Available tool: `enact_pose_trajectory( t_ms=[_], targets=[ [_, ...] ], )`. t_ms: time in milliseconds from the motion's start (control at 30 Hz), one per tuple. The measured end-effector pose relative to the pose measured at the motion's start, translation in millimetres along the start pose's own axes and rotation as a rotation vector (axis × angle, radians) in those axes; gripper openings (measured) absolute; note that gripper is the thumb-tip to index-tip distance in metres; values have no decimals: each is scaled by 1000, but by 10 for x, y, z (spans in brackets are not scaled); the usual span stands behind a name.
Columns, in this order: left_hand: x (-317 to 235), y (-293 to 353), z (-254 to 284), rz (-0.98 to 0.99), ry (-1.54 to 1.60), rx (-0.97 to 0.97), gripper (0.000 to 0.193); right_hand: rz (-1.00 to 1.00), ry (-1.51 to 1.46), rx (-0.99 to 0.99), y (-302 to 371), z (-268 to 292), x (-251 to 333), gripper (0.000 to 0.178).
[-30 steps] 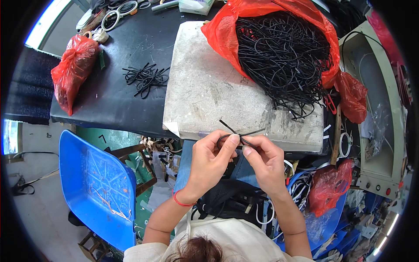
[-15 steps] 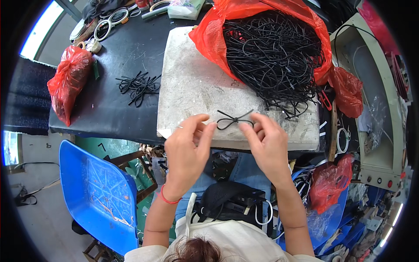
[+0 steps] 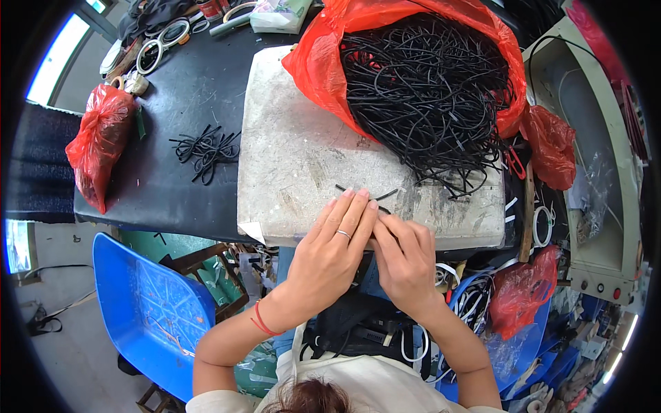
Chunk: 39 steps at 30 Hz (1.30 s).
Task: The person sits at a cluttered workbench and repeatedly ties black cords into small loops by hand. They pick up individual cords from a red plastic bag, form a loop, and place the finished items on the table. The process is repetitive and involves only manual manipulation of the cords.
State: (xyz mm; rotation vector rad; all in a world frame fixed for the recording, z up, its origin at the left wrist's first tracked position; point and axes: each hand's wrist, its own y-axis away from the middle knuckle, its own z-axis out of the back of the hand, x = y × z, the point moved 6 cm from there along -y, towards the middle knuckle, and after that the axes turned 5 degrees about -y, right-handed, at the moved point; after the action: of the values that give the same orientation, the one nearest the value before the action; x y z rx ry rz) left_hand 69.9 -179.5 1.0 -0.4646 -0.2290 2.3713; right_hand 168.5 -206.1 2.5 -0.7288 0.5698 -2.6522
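Note:
A black cord tied in a bow lies near the front edge of the pale board (image 3: 296, 144); its two loose black cord ends (image 3: 384, 195) stick out past my fingertips. My left hand (image 3: 337, 241) lies over the bow, fingers stretched out and side by side, covering most of it. My right hand (image 3: 405, 258) meets it from the right, fingers bent and closed at the bow's right side. Both thumbs are largely hidden. Beyond my hands, an open red plastic bag (image 3: 313, 76) spills a big tangled heap of black cords (image 3: 427, 89) onto the board.
Left of the board, a small pile of black cords (image 3: 206, 151) lies on the black table cover (image 3: 172, 199). A tied red bag (image 3: 103, 144) sits farther left, tape rolls (image 3: 149, 56) behind it. Below stands a blue tub (image 3: 151, 303); a grey metal housing (image 3: 602, 255) stands at right.
My hands have come together over the bow, which lay visible between them before. The left hand has moved right and covers it; the right fingers have closed in at its side.

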Motion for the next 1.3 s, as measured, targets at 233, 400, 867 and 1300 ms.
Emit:
enact_pose_trajectory(
  t_ms=[233,400,867,1300],
  targets=[
    [163,-71,257,3,238,90,40,-115,-313,-10,-25,165,-178,24],
    [582,179,499,308,291,-193,27,-246,-377,-156,45,401,-449,16],
    [228,-18,304,285,199,-335,15,-363,-361,-159,-66,189,-407,13],
    [238,-90,120,323,254,-337,18,-197,-189,-138,-256,1,-187,11]
  ],
)
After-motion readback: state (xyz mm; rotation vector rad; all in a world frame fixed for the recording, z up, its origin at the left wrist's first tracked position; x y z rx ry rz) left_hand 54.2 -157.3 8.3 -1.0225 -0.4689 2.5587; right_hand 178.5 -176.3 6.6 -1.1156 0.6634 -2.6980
